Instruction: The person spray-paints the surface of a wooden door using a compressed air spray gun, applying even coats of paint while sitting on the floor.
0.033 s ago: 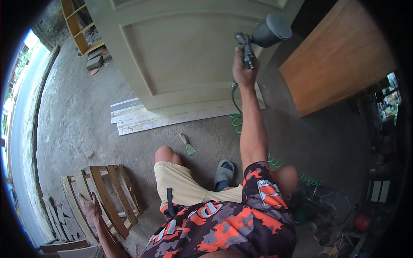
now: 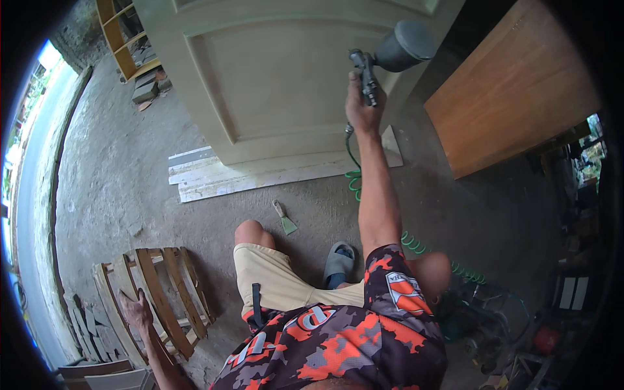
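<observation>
My right hand (image 2: 365, 107) is wrapped round a metal spray gun (image 2: 365, 75), stretched out in front of the panelled door (image 2: 279, 84). The gun's grey cup (image 2: 404, 47) sticks out to the right. A green coiled air hose (image 2: 353, 182) hangs from the gun's lower end and runs down behind my forearm. The door is cream-grey and stands on white boards (image 2: 260, 177) laid on the floor. Over at the lower left, my left hand (image 2: 136, 312) is open, thumb and fingers apart, over a slatted wooden pallet (image 2: 156, 292); whether it touches the slats I cannot tell.
A putty knife (image 2: 285, 218) lies on the concrete floor before the door. A brown wooden panel (image 2: 513, 91) leans at the right. Compressor-like machinery (image 2: 478, 331) stands at the lower right, near more hose. A yellow wooden frame (image 2: 123, 39) and blocks (image 2: 144, 92) are at the far left.
My right hand has shifted slightly left with the spray gun, and the hose top has swung with it. My left hand stays over the pallet.
</observation>
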